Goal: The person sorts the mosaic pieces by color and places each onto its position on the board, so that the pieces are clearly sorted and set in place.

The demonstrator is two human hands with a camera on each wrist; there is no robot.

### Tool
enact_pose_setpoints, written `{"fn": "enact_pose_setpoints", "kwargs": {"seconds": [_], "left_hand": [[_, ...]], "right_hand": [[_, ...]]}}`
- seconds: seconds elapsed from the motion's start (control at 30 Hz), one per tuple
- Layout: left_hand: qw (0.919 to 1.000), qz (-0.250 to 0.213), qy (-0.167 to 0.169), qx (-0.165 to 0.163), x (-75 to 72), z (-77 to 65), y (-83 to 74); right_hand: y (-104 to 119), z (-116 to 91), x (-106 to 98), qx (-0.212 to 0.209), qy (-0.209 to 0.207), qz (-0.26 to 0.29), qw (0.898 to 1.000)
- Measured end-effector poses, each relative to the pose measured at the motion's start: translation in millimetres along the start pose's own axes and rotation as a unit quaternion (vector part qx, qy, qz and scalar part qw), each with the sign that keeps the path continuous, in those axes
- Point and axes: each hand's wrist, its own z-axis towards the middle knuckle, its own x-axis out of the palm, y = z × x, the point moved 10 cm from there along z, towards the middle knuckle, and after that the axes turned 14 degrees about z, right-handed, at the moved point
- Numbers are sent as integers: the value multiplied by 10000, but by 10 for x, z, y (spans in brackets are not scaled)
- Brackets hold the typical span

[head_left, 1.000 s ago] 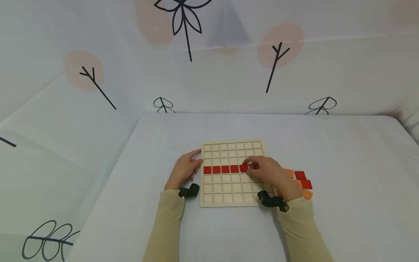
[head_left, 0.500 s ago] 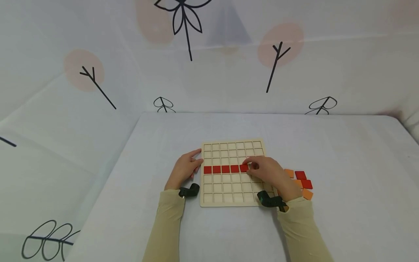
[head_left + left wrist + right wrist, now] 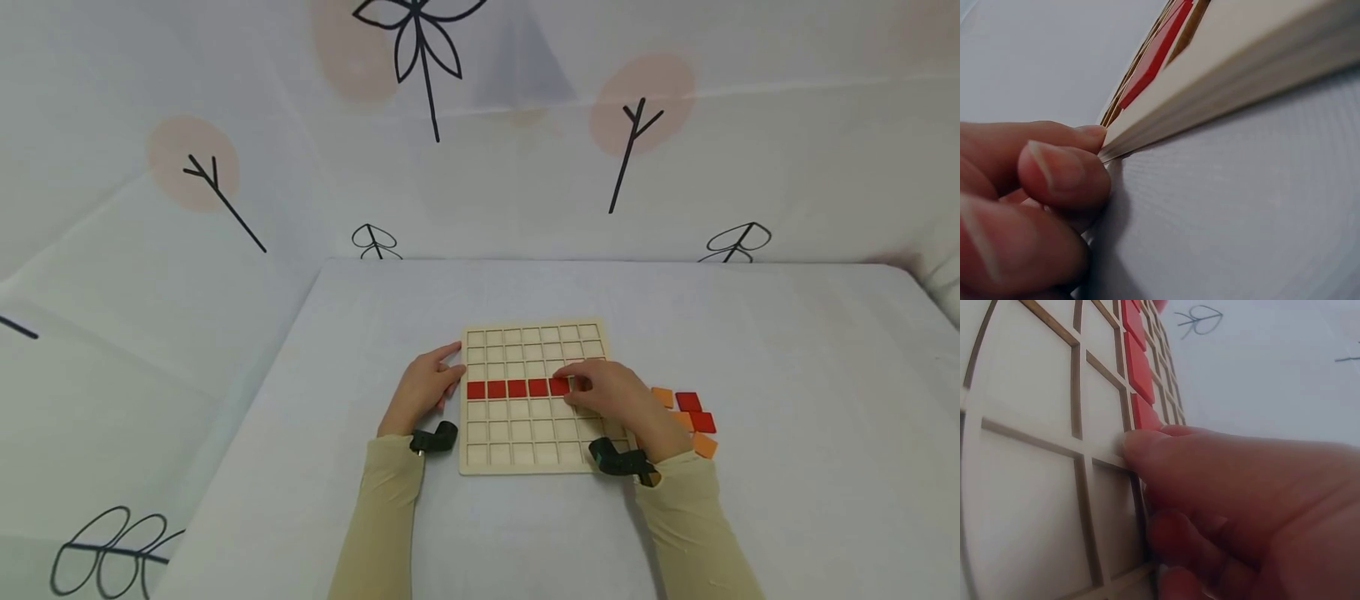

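Note:
A pale wooden grid board (image 3: 513, 442) lies on the table, with a line of red square tiles (image 3: 517, 388) across its middle row. At the right end of that line, my right hand (image 3: 611, 392) holds the last red tile (image 3: 558, 387) between thumb and fingers, the tile sitting level with its neighbours. The right wrist view shows the thumb right at the red tile (image 3: 1145, 414), whose far part the hand hides. My left hand (image 3: 422, 387) touches the board's left edge with extended index finger and thumb, beside the first red tile (image 3: 1154, 57).
Right of the board, partly behind my right wrist, lie several loose tiles, among them an orange tile (image 3: 705, 445) and a red tile (image 3: 688, 402). A white cloth covers the table (image 3: 810, 358); a printed curtain (image 3: 517, 183) hangs behind it.
The red tile in my right fingers has gone from slightly raised and tilted to level in its cell. My right fingertips have shifted slightly; the left hand and board have stayed put.

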Motion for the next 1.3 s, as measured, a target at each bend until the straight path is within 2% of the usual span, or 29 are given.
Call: {"fn": "enact_pose_setpoints", "kwargs": {"seconds": [0.27,0.63,1.0,1.17,1.3], "left_hand": [[9999,20,-62,152,-25,-18,-44],[10000,59,-44,-24,0,-25,15],[9999,24,-94,31,-11,-20,16],[9999,43,-62,68,20,-19,1],[9999,45,-67,68,34,-25,-11]], "right_hand": [[10,0,9,52,-80,62,9999],[17,-40,35,99,-304,89,9995],[102,-120,66,-214,-446,-540,9973],[77,-179,47,-131,-390,-393,9984],[54,-239,0,-250,-334,-103,9991]]}}
